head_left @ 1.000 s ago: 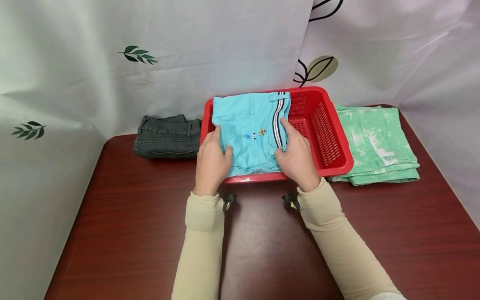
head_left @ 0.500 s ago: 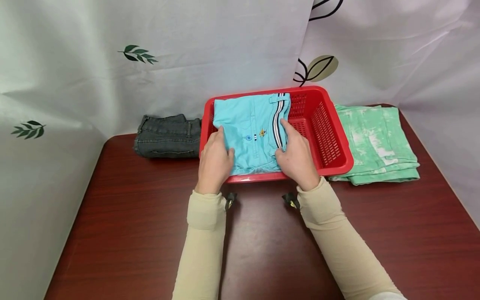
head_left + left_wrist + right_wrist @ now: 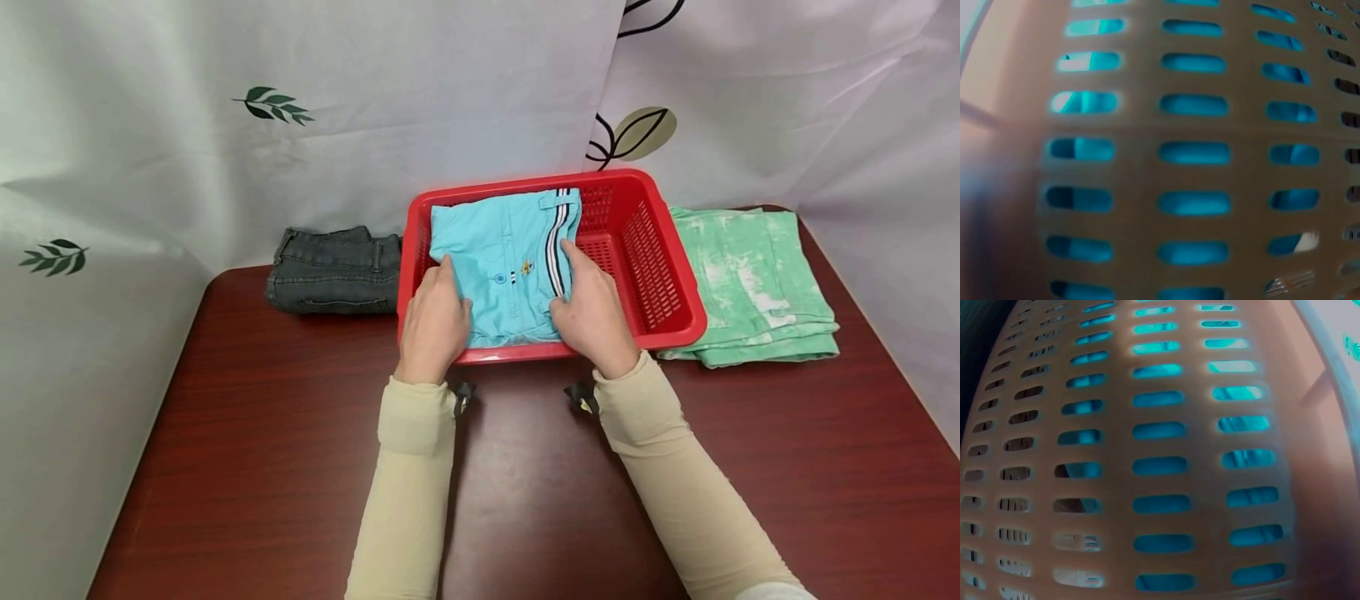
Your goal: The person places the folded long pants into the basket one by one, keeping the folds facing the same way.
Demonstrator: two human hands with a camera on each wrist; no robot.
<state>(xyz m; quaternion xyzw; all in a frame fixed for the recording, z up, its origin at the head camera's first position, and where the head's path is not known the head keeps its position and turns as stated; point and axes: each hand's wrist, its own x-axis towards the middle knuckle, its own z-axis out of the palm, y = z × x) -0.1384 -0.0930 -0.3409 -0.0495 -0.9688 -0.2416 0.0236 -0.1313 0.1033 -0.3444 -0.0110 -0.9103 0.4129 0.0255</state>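
Folded light-blue pants (image 3: 487, 242) lie in the left part of a red plastic basket (image 3: 663, 342). A navy-and-white striped band and belt loops show at their right side, with a button and a small yellow emblem near the middle. My left hand (image 3: 435, 321) grips their left edge, and my right hand (image 3: 595, 312) holds the striped edge between thumb and fingers. The undersides of both hands' fingers are hidden. Each wrist view is filled by the slotted basket wall (image 3: 1135, 131), with blue cloth (image 3: 1160, 465) visible through the slots; neither hand appears there.
Dark grey folded jeans (image 3: 333, 271) lie left of the basket, against its side. To the right, folded green-and-white pants (image 3: 750, 287) sit close to the basket. A dark red wooden table (image 3: 262, 458) carries everything, and a white patterned curtain (image 3: 450, 83) hangs behind.
My left hand has shifted slightly right and up, drawing the left edge of the blue pants inward from the basket's left side. My right hand has stayed almost still.
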